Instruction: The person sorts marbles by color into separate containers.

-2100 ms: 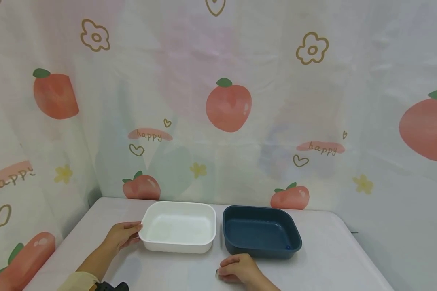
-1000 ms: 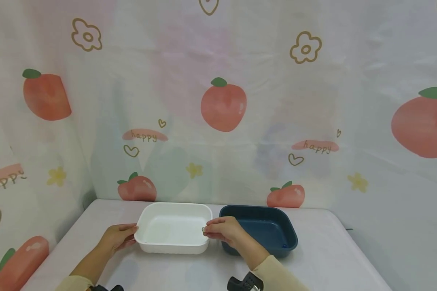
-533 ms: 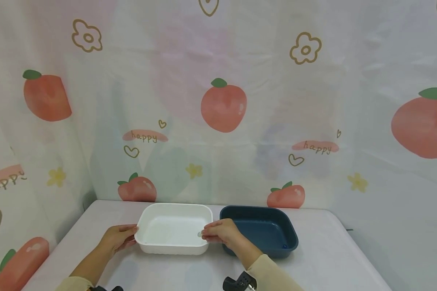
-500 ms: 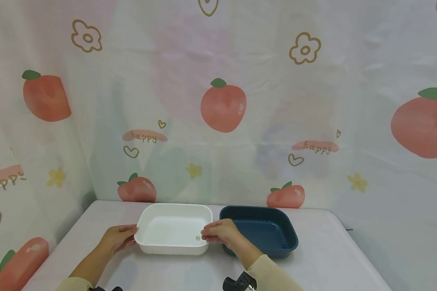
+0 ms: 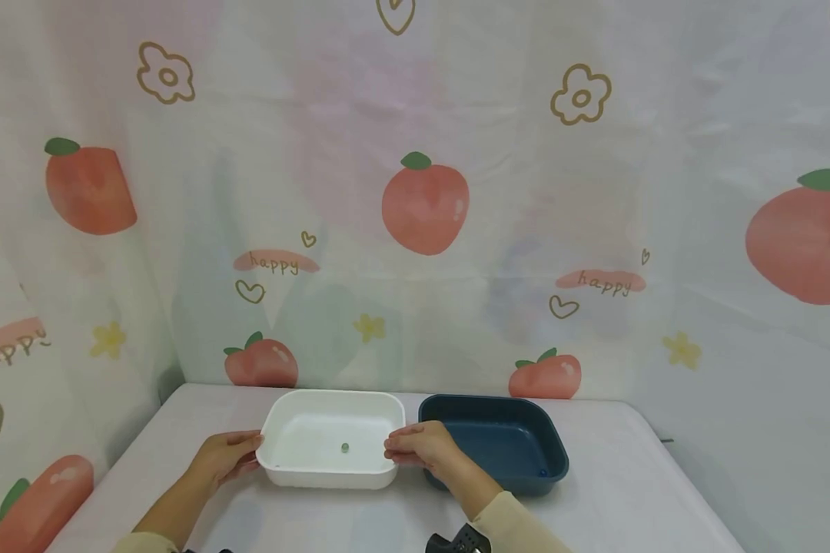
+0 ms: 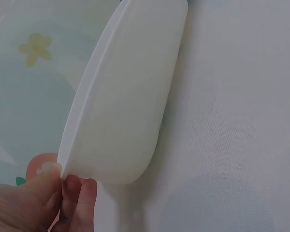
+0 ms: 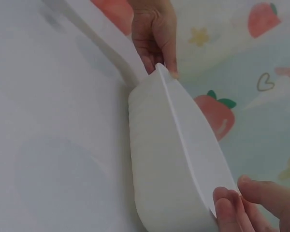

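Observation:
A white basin (image 5: 318, 430) stands on the table at the centre. My left hand (image 5: 224, 457) pinches its left rim, thumb above and fingers below, as the left wrist view also shows. A small greenish marble (image 5: 345, 448) lies on the basin floor, right of the middle. At the right rim is my right hand (image 5: 422, 445), its fingertips reaching over the edge. The right wrist view shows its thumb (image 7: 246, 183) and fingers (image 7: 224, 208) apart, by the rim, with nothing visible between them.
A dark blue basin (image 5: 498, 415) stands just right of the white one, partly behind my right forearm. A small blue ball (image 5: 542, 472) lies in its front right corner. A white cloth covers the table (image 5: 629, 491), and a printed curtain (image 5: 422, 307) hangs behind.
My right hand moved from in front of the blue basin to the white basin's right rim and let go of the marble, which rolled leftward inside. My left hand stays on the rim.

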Available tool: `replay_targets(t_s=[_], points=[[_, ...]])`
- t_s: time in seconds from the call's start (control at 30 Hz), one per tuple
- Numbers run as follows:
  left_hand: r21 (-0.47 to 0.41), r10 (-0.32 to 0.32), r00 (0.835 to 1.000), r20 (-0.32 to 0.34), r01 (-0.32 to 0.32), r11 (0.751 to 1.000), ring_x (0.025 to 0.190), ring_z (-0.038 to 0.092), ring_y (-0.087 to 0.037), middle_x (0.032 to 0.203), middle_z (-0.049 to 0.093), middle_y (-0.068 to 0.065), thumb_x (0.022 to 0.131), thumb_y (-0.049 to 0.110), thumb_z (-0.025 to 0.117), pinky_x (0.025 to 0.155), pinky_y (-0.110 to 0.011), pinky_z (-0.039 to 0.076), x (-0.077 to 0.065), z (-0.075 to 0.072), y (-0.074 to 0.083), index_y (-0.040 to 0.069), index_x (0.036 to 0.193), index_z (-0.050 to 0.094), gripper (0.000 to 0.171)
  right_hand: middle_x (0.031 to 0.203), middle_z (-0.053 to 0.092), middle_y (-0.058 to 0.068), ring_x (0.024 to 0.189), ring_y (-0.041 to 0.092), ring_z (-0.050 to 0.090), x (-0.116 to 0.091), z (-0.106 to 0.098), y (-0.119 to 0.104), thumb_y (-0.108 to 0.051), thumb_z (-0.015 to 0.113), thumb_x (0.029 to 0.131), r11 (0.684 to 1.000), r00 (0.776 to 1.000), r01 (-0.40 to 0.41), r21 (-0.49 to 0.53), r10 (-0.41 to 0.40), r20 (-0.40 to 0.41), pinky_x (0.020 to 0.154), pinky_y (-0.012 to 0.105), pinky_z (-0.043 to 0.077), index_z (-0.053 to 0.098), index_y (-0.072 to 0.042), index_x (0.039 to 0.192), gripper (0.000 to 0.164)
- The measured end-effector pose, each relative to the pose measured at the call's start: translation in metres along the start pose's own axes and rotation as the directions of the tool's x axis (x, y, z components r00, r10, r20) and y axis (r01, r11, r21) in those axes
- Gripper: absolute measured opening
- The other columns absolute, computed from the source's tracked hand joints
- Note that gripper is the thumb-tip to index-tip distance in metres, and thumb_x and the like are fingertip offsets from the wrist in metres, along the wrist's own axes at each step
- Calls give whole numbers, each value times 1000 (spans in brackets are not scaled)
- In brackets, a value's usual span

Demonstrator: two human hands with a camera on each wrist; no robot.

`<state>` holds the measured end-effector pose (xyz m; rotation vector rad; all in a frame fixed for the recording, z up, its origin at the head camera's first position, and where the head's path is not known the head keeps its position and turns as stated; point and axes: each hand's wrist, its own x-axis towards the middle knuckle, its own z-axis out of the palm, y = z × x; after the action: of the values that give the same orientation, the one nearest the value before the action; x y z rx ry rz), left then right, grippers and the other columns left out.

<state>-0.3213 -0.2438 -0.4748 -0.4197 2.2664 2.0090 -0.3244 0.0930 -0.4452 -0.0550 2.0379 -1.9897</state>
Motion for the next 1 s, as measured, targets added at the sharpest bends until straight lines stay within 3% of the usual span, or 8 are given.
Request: replay_targets(t_s=[0.43,0.6,0.83,0.93,1.0], points=[[6,3,1000,15,-3,1000,70,69,-11,83,72,-3,95,8,64,69,-30,63,1,-5,1,-20,129,49,46,83,74,16,72,15,73,1,2,3,3,69,87,1000,1000,-3,30,3,-1,68,25,62,65,17,103,22],[26,14,1000,21,-14,1000,73,70,-15,89,72,-12,95,5,63,72,-33,63,0,-7,2,-21,128,48,45,96,74,20,78,19,74,-3,1,-1,-1,66,91,999,1000,-23,30,23,19,72,27,62,63,17,111,27],[227,18,999,50,-29,973,83,69,-21,104,67,-25,97,12,61,75,-36,63,3,-6,9,-20,127,49,45,101,73,17,83,21,74,-6,-15,-22,-13,66,94,995,999,-2,-100,-2,-40,73,30,63,65,11,114,32],[334,22,998,53,-39,942,89,69,-27,108,64,-27,99,17,59,74,-37,63,3,-5,16,-17,127,51,45,98,74,14,82,21,73,-6,-24,-32,-15,67,94,988,995,14,-154,-29,-95,74,31,63,68,6,111,27],[421,46,998,40,-58,905,91,68,-29,109,64,-27,98,20,59,73,-38,63,4,-5,20,-14,126,54,44,98,74,12,85,24,73,-7,-29,-38,-17,67,93,977,992,35,-211,-60,-113,75,33,63,69,4,109,26]])
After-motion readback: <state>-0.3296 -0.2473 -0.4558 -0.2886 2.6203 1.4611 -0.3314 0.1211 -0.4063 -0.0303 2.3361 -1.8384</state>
